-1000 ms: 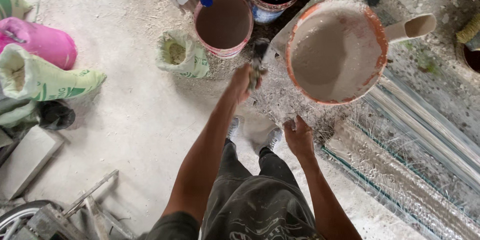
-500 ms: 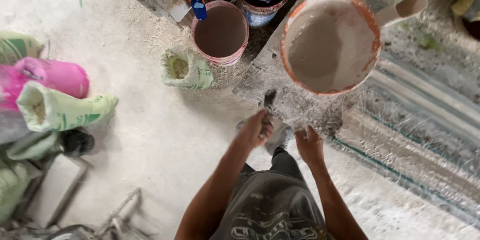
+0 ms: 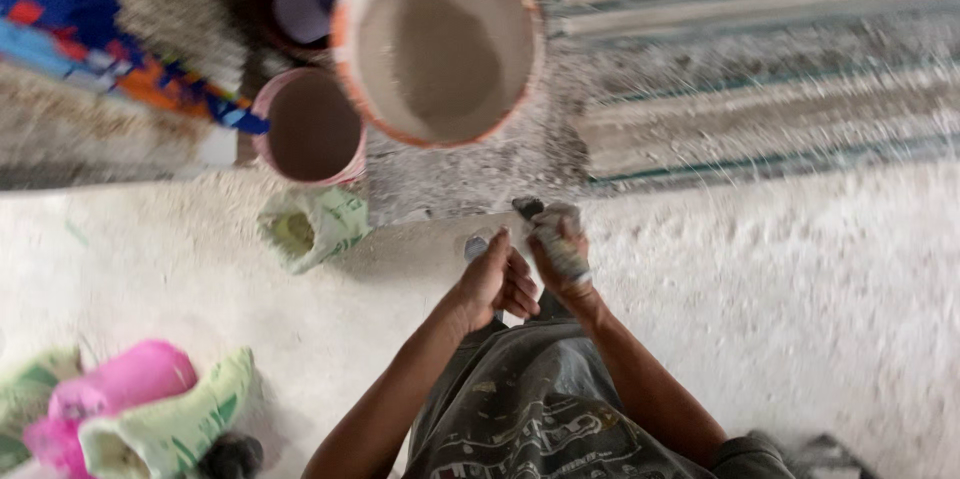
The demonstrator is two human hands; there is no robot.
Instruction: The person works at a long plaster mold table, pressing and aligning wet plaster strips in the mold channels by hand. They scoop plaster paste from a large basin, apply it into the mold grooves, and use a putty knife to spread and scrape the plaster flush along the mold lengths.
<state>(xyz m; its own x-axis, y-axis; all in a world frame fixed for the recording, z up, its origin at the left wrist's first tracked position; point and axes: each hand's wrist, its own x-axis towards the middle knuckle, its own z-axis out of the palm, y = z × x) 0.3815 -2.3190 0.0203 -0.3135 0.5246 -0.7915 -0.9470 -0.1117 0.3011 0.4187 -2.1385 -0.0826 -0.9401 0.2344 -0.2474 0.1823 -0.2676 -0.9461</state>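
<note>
Both hands, left (image 3: 492,282) and right (image 3: 556,261), grip a plaster-caked tool (image 3: 553,235) together.

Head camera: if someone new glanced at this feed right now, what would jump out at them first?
The big orange-rimmed bucket of pale grey mix at top centre draws the eye first, with a smaller pink bucket just left of it. Below, the left hand and right hand meet close together over the dusty floor, the right gripping a grey, crusted object I cannot identify. A bright pink sack lies at lower left.
</note>
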